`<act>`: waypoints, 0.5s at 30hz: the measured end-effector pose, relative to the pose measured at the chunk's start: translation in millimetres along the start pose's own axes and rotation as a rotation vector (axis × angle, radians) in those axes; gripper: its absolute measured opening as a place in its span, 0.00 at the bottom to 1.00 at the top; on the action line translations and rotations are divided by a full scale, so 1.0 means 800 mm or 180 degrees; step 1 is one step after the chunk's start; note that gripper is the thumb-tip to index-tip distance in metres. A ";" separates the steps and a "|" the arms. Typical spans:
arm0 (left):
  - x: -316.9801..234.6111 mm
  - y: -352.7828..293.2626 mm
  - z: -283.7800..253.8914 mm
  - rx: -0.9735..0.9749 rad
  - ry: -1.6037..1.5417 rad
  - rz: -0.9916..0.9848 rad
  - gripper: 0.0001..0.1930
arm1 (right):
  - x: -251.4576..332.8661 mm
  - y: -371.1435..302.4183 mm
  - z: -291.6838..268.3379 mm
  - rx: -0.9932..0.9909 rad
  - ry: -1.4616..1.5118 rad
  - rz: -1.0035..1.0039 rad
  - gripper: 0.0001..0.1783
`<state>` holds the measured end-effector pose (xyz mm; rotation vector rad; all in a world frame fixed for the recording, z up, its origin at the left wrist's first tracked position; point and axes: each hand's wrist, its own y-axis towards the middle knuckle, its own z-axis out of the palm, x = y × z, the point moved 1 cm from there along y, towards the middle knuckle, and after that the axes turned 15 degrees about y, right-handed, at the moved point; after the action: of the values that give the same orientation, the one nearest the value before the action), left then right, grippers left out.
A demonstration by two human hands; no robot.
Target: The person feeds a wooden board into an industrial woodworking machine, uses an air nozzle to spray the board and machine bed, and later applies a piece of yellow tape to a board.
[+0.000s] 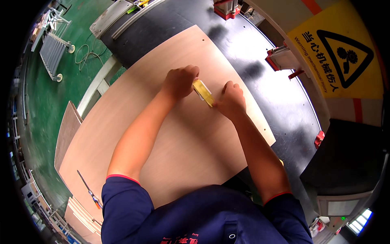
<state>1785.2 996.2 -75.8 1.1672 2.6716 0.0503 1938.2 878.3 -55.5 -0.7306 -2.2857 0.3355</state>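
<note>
A large light wood-grain board [178, 138] lies flat in front of me, with small dark holes near its far and right corners. Above it, a short yellow strip with a white edge [204, 93] spans the gap between my hands. My left hand [181, 82] is closed on its upper left end. At the lower right end, my right hand [231, 100] pinches it with the fingers curled. Both fingertips are partly hidden, and the strip's exact kind is unclear.
A screwdriver-like tool [90, 190] rests on the board's left side, near several thin wood strips [83, 215]. Beneath the board is a black machine table [162, 27]. Red-based clamps [280, 59] and a yellow warning sign [337, 53] line the right. A grey wheeled rack [53, 53] stands left.
</note>
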 end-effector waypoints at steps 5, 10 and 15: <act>-0.003 0.000 0.003 0.0000 0.0020 -0.0029 0.04 | 0.000 0.001 -0.013 0.0290 0.0235 -0.0029 0.36; -0.002 0.001 0.003 -0.0023 0.0022 -0.0039 0.04 | 0.002 0.001 -0.008 0.0158 -0.0102 -0.0170 0.37; -0.001 0.002 0.000 -0.0024 0.0005 0.0011 0.04 | 0.010 0.004 -0.012 0.0159 0.0031 0.0154 0.34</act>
<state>1786.9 996.4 -75.6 1.1699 2.6686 0.0618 1941.5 886.0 -46.0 -0.7613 -2.2452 0.4094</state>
